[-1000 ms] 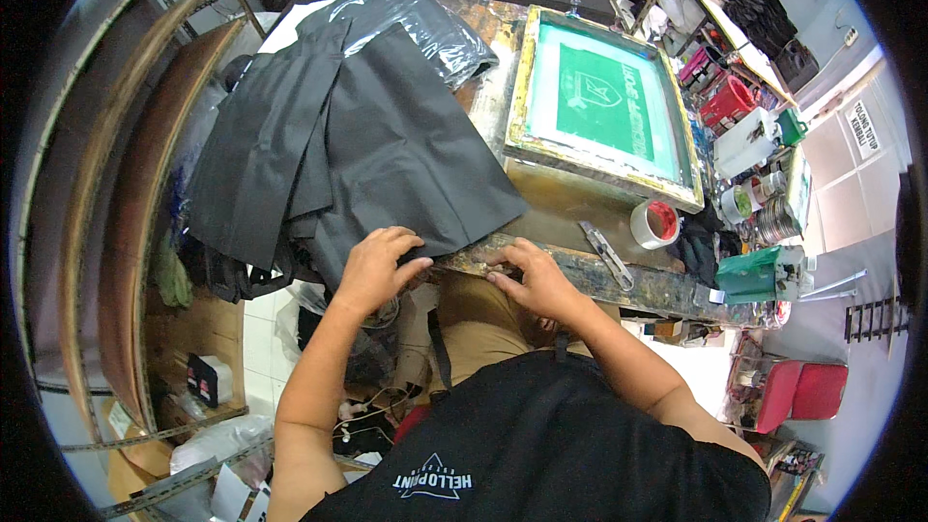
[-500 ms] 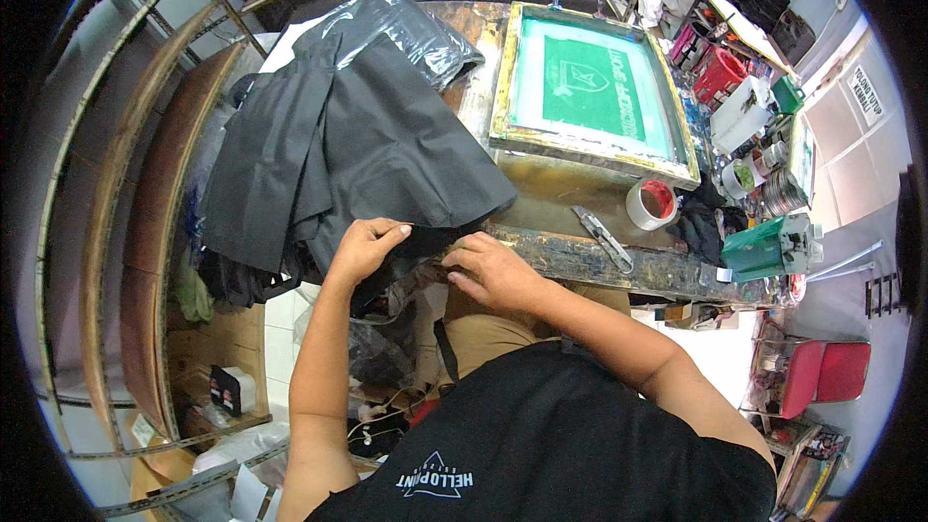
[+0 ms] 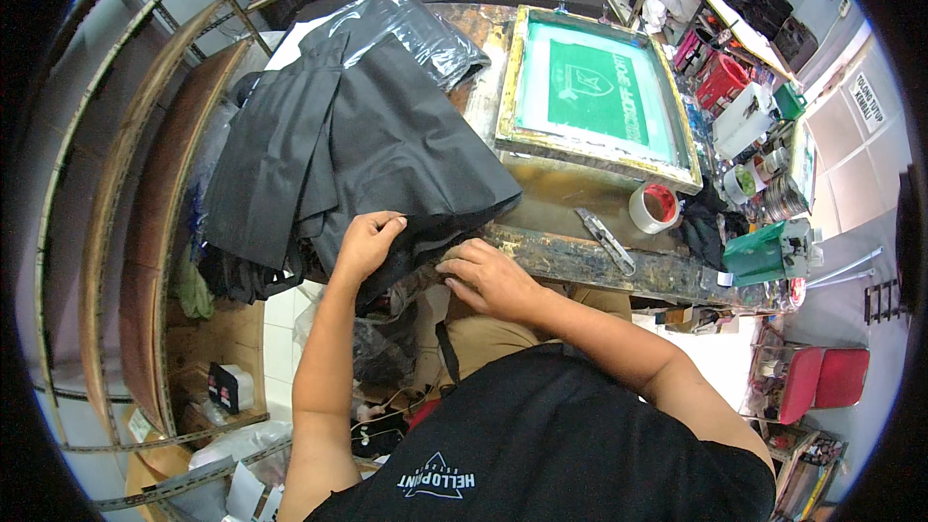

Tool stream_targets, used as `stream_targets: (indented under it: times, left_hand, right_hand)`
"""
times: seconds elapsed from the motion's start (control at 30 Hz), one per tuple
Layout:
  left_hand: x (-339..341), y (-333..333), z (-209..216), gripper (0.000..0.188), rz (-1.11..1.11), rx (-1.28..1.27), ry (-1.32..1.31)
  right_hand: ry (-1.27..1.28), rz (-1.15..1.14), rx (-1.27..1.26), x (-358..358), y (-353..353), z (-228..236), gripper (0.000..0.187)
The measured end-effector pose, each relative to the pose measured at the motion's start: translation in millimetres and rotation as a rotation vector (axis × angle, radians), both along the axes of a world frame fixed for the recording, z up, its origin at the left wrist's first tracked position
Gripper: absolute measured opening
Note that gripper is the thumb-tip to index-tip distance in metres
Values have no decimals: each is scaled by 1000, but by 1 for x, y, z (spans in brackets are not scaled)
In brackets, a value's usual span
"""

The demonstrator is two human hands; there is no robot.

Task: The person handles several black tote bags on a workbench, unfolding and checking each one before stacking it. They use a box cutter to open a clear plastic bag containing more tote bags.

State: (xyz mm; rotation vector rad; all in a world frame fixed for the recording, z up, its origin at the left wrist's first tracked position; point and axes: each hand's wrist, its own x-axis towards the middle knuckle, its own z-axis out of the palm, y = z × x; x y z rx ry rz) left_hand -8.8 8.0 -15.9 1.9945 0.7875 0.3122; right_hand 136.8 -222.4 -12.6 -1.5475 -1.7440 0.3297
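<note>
A pile of black fabric pieces [image 3: 358,145] lies over the left part of a paint-stained worktable [image 3: 580,261] and hangs off its near edge. My left hand [image 3: 365,242] grips the lower edge of the top black piece, fingers curled under it. My right hand [image 3: 488,275] rests just to the right, fingers pinching the same dark fabric edge at the table's front rim. A clear plastic bag [image 3: 406,24] lies on the far end of the pile.
A wooden-framed printing screen with green mesh [image 3: 594,97] lies right of the pile. A tape roll [image 3: 653,207] and a metal tool [image 3: 607,240] sit near the front edge. Cans and tubs [image 3: 764,164] crowd the right end. Curved metal racks [image 3: 106,232] stand left.
Both hands have shifted left along the table's front edge and taken hold of the black fabric's edge. The view has tilted slightly.
</note>
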Motion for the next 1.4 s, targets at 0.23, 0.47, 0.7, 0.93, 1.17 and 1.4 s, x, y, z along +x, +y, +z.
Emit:
stream_targets:
  times: [0.23, 0.47, 0.7, 0.93, 1.17, 1.4]
  left_hand:
    - [-2, -32, 33, 29, 109, 341, -190]
    - [-4, -42, 64, 18, 99, 680, -394]
    - [-3, -45, 54, 20, 64, 784, -395]
    - [-4, -47, 32, 22, 74, 709, -356]
    - [2, -49, 22, 24, 164, 554, -357]
    - [-3, -42, 31, 30, 219, 207, -237]
  right_hand:
    - [-303, -109, 84, -9, 39, -8, 45]
    - [-568, -249, -120, -6, 113, -21, 56]
    - [-551, -238, -251, 20, 188, -49, 46]
    - [-473, -138, -323, 26, 202, -60, 36]
    - [-449, 73, -577, 32, 160, -72, 32]
    - [-358, 392, -505, 33, 27, 5, 30]
